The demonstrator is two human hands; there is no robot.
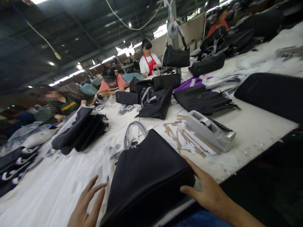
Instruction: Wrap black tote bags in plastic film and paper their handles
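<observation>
A black handbag (146,170) lies on the white table in front of me, its base turned toward me. Its handle (136,129), wrapped in clear plastic, points away from me. My right hand (204,186) grips the bag's lower right corner, thumb on the base and fingers over the side. Just left of the bag, my left hand (88,203) hovers with its fingers spread and nothing in them. White sheet material (54,186) lies beneath and beside that hand.
Right of the bag stand a grey tape dispenser (208,130) and paper strips (189,138). Further off are more black bags (158,97), a black stack (80,129) and a hanging bag (176,56). Several people work across the table. The table edge (260,151) runs along the right.
</observation>
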